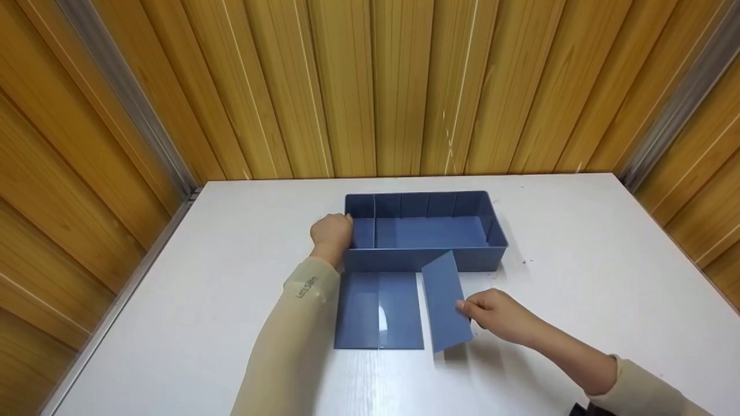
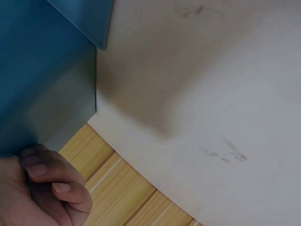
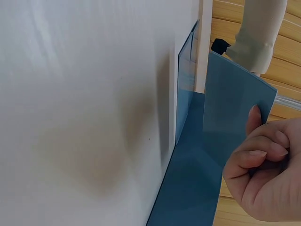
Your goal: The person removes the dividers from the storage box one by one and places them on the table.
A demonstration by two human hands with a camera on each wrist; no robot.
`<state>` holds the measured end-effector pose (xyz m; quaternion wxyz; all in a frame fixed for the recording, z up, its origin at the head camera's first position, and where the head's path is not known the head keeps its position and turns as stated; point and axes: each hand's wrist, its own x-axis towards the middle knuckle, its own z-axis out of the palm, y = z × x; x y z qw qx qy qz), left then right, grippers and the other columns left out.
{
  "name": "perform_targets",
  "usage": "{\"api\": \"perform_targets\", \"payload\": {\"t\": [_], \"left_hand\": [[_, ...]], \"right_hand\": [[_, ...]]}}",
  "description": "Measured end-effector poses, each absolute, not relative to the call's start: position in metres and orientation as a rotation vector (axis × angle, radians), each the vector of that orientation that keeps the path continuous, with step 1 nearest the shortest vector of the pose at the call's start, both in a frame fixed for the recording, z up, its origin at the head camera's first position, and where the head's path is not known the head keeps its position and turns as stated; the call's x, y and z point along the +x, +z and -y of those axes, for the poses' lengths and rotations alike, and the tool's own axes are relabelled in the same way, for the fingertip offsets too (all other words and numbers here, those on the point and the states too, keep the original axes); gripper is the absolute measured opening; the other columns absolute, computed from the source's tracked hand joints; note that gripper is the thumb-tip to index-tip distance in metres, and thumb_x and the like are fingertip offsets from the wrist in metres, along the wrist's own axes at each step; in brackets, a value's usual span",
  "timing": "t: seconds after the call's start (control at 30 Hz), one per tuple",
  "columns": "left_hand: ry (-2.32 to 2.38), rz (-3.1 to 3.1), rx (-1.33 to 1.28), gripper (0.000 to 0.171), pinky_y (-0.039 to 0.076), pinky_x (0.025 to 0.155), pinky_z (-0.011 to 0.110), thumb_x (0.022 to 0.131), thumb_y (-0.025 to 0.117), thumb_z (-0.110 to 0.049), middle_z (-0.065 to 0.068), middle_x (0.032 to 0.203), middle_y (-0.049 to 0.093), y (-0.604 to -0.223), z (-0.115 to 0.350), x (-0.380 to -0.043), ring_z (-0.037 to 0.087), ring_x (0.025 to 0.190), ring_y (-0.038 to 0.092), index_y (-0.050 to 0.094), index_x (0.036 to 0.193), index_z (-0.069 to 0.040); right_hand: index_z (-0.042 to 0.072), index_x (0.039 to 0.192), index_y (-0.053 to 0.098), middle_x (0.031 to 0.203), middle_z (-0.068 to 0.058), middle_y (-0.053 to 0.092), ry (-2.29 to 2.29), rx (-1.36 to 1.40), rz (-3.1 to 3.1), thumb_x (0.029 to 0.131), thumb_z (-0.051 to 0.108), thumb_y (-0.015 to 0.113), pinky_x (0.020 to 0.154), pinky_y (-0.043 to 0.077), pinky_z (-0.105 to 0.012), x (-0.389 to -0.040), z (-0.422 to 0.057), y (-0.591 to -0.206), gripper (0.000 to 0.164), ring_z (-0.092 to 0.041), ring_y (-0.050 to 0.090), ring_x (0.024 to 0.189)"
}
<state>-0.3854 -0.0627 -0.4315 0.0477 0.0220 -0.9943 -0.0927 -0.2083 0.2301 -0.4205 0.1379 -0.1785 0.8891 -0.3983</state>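
A blue rectangular box [image 1: 474, 260] stands on the white table, with one thin divider [image 1: 374, 222] upright across its left part. My left hand [image 1: 333, 232] grips the box's left wall at the rim; the left wrist view shows its curled fingers [image 2: 69, 193] against the box. Between thumb and fingers my right hand [image 1: 494, 312] pinches a loose blue divider panel [image 1: 444, 303] by its right edge. That panel is tilted in front of the box, its top corner overlapping the front wall in the head view. In the right wrist view the same panel [image 3: 235, 101] stands out from the fingers.
Two flat blue panels [image 1: 357, 312] lie side by side on the white table [image 1: 231, 271], right before the box's front wall. Wood-patterned walls [image 1: 399, 86] enclose the table at the back and sides. Something black [image 1: 595, 410] shows by the right sleeve.
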Motion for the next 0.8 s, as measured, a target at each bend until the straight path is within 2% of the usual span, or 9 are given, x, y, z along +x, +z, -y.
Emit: {"api": "perform_targets", "payload": {"t": [0.33, 0.8], "left_hand": [[-0.291, 3.046, 0.084, 0.052, 0.062, 0.081, 0.046, 0.111, 0.037, -0.034, 0.016, 0.1, 0.079, -0.428, 0.061, -0.383, 0.032, 0.095, 0.077, 0.075, 0.098, -0.001], [-0.302, 3.038, 0.08, 0.052, 0.062, 0.08, 0.048, 0.111, 0.037, -0.033, 0.017, 0.101, 0.078, -0.43, 0.063, -0.384, 0.032, 0.095, 0.077, 0.075, 0.097, -0.001]], "right_hand": [[0.01, 0.063, 0.041, 0.053, 0.009, 0.032, -1.142, -0.48, -2.576, 0.107, 0.023, 0.053, 0.051, 0.021, -0.021, -0.212, -0.228, -0.432, 0.047, -0.005, 0.025, 0.051], [0.009, 0.063, 0.045, 0.054, 0.008, 0.035, -1.137, -0.478, -2.602, 0.106, 0.021, 0.054, 0.051, 0.025, -0.021, -0.217, -0.221, -0.442, 0.045, -0.005, 0.03, 0.052]]}}
